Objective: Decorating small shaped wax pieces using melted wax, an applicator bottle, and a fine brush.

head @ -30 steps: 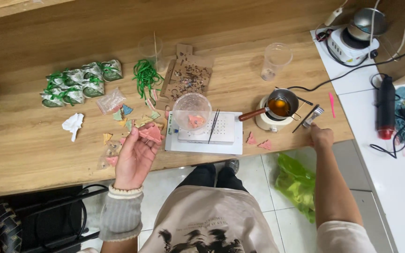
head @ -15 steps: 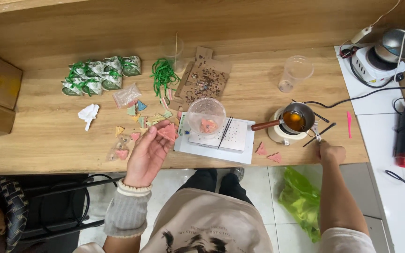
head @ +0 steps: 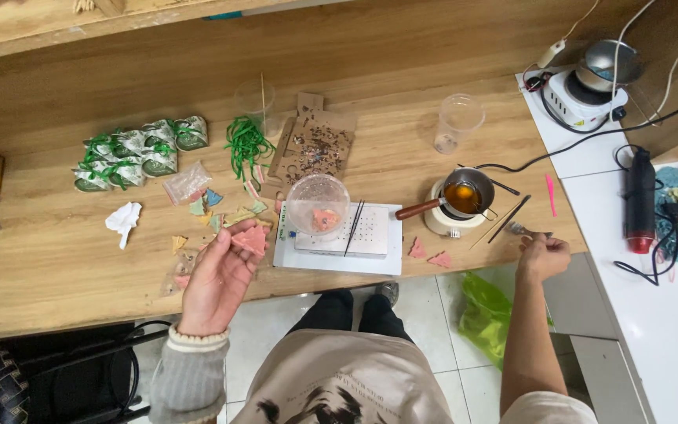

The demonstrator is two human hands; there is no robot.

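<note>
My left hand [head: 215,281] lies palm up over the wooden table's front edge [head: 56,267] and holds a pink tree-shaped wax piece [head: 249,239] at its fingertips. Small coloured wax pieces [head: 213,212] lie scattered just beyond it. My right hand [head: 541,256] is closed around the handle of a thin metal tool [head: 521,229] at the table's right edge. Between the hands sits a white scale [head: 339,235] carrying a clear plastic cup [head: 317,206] with pink wax inside.
A small melting pot of amber liquid [head: 464,198] sits on a warmer right of the scale. Two pink pieces [head: 428,254], green ribbon [head: 245,143], wrapped green packets [head: 136,151], an empty cup [head: 458,122], a hot plate [head: 590,86] and a heat gun [head: 640,198] surround them.
The view has shifted, so everything sits a little lower and to the right in the frame. My left hand still holds the pink piece and my right hand stays by the tool.
</note>
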